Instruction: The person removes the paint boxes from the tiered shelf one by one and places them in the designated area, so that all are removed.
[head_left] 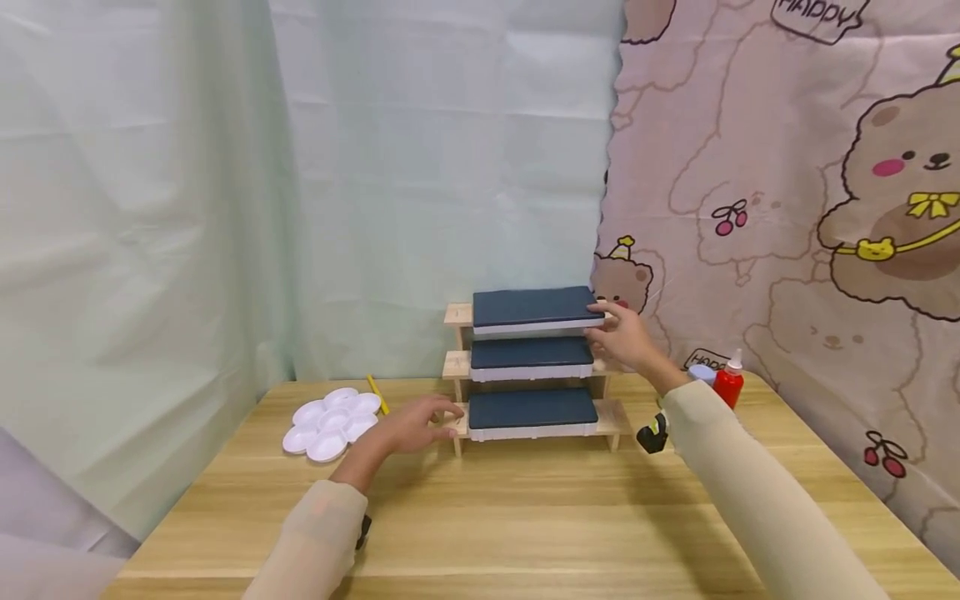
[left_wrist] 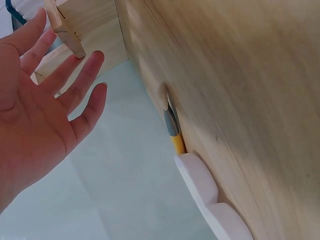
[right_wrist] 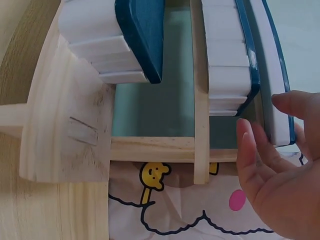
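Note:
A three-step wooden stand [head_left: 615,414] carries three flat white boxes with dark blue lids: a top box [head_left: 534,307], a middle box [head_left: 531,354] and a bottom box [head_left: 532,409]. My right hand [head_left: 626,340] pinches the right end of the top box; in the right wrist view its thumb lies against one face, with fingers around the far side. My left hand [head_left: 411,423] is at the stand's left end, by the lowest step. In the left wrist view its fingers are spread and loosely bent beside the wooden end [left_wrist: 67,30], holding nothing.
Left on the wooden table [head_left: 480,508] lies a white flower-shaped palette [head_left: 327,448], with a yellow-handled paintbrush [head_left: 377,393] beside it. Behind my right forearm stand a red bottle [head_left: 727,387] and a pale-blue-capped container [head_left: 702,373]. Curtains hang close behind the stand.

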